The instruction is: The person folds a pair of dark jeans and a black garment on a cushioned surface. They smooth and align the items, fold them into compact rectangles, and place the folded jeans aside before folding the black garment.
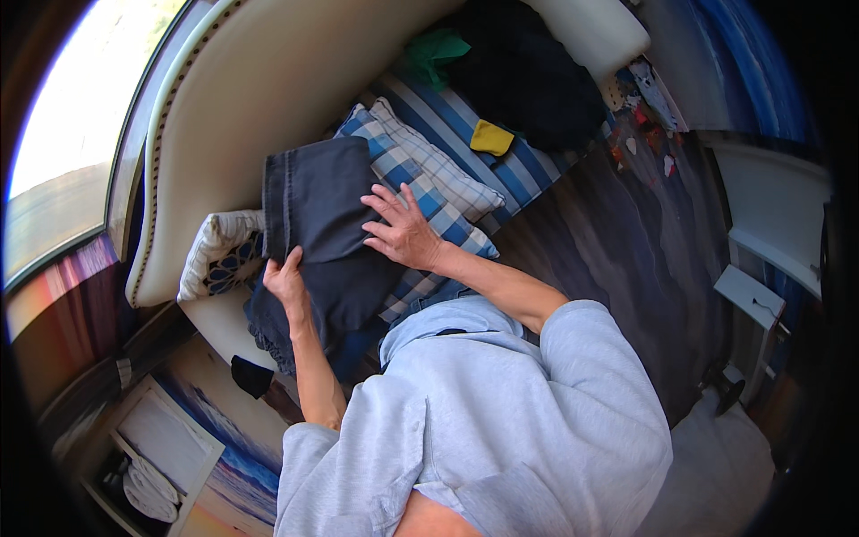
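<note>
Dark grey fabric trousers (322, 194) with stitched seams lie in a flattened fold over checked cushions. My left hand (287, 278) pinches their near left edge between thumb and fingers. With fingers spread, my right hand (402, 231) rests at the right side of the same cloth, gripping nothing. Under and beyond it sits a blue-and-white checked cushion (429, 201), and a white checked cushion (446, 174) leans against that one. More dark cloth with a frayed-looking edge (275, 346) hangs below my left hand; whether it belongs to the trousers I cannot tell.
The cream sofa (201, 134) has a studded, curved back. A patterned cushion (225, 258) lies at left. Dark clothing (530, 80), a green piece of cloth or plastic (436, 50) and a yellow cloth (492, 138) lie on the striped seat. Small scraps (647, 137) appear at upper right.
</note>
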Demonstrator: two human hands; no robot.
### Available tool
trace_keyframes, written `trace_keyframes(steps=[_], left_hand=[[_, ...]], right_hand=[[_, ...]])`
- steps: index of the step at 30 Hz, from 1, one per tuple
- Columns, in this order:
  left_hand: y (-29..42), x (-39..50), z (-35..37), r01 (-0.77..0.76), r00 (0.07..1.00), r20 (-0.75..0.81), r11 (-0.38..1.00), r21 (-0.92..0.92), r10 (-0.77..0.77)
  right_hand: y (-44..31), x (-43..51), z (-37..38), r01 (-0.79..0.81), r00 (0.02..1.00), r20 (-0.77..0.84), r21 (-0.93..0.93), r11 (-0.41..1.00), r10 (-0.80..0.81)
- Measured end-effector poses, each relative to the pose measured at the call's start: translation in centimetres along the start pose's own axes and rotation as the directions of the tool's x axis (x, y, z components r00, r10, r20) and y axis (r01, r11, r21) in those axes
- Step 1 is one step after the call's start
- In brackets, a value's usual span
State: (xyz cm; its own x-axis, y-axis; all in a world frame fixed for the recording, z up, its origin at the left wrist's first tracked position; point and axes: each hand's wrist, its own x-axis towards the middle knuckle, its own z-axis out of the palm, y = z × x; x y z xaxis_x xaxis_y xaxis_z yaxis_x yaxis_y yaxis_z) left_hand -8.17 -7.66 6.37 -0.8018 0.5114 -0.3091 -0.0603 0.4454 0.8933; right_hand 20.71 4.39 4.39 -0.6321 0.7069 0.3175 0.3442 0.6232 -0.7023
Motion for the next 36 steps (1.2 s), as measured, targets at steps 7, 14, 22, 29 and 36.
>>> trace_keyframes(steps=[7,14,22,29,36], left_hand=[[-6.9,-5.6,-16.4,0.078,0.934,-0.341,0.991,-0.105,-0.110],[-7.8,-7.1,-14.5,0.015,0.896,-0.435,0.985,-0.173,-0.090],[-11.6,-8.2,-14.0,0.436,0.875,-0.445,0.712,0.550,-0.192],[-7.8,-6.0,-9.7,-0.068,0.931,-0.003,0.181,0.981,0.365],[-0.6,3.7,0.7,-0.641,0.660,0.486,0.092,0.762,0.573]], right_hand=[[1.9,-2.8,3.0,-0.116,0.962,0.231,-0.149,0.982,0.149],[0.5,-1.7,5.5,0.057,0.962,0.271,-0.105,0.993,-0.027],[-2.0,-2.9,6.8,0.142,0.903,0.426,-0.157,0.977,-0.063],[-1.8,-4.6,6.2,0.094,0.945,0.321,-0.115,0.989,-0.053],[-1.7,-6.2,5.2,0.028,0.973,0.229,-0.219,0.975,0.024]])
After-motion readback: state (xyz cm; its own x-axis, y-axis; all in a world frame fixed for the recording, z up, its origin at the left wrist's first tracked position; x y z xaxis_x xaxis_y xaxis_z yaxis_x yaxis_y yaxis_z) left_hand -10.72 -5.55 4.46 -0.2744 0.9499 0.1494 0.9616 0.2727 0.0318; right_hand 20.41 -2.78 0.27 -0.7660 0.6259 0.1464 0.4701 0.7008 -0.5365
